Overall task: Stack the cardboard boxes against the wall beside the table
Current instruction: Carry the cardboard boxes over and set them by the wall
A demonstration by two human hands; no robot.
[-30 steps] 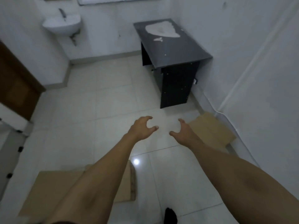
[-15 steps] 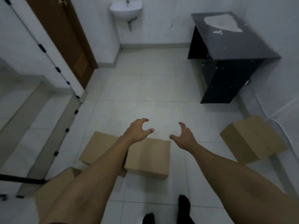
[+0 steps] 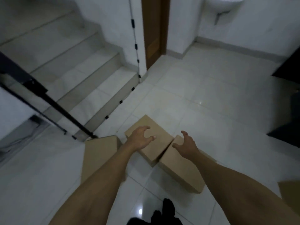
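Three brown cardboard boxes lie on the white tiled floor in front of me. The middle box sits under my left hand, which hovers with curled fingers and holds nothing. The right box touches the middle one along one edge; my right hand is spread over its far corner, empty. The left box lies partly behind my left forearm. A corner of another box shows at the right edge. The black table is cut off at the right edge.
White steps rise at the left, with a black handrail slanting down beside them. A brown door stands at the back, and a wall sink at the top right. My dark foot is at the bottom.
My view has swung left, from the table and wall to the stairs and door. The three floor boxes have come under my hands, which stay spread and empty.
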